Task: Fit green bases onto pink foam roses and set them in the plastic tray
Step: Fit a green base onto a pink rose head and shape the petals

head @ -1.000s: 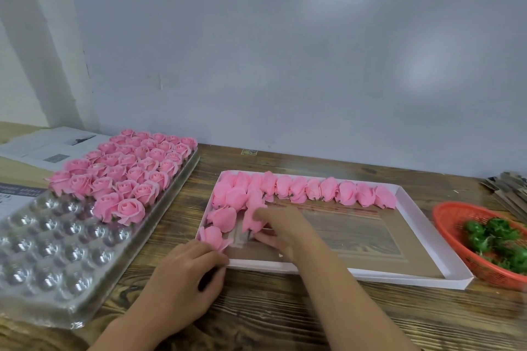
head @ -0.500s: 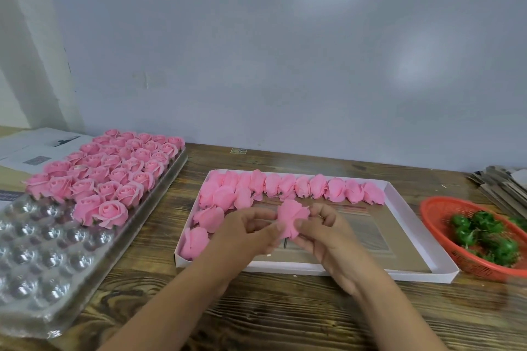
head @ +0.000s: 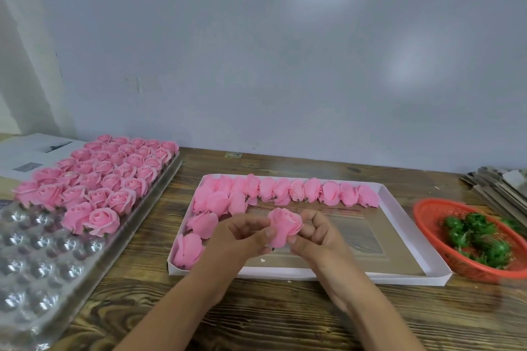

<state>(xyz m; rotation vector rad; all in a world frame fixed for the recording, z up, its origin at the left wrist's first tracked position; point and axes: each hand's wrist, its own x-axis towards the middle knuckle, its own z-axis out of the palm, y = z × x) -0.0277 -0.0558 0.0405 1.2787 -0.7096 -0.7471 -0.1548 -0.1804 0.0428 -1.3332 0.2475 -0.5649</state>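
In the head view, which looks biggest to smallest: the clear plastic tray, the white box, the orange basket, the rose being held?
1. Clear plastic tray, though it lies nearer the camera and is cut off.
2. White box.
3. Orange basket, partly out of frame.
4. Held rose.

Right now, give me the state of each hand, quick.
Left hand: fingers pinch the pink foam rose.
Right hand: fingers curled on the same rose from the other side.
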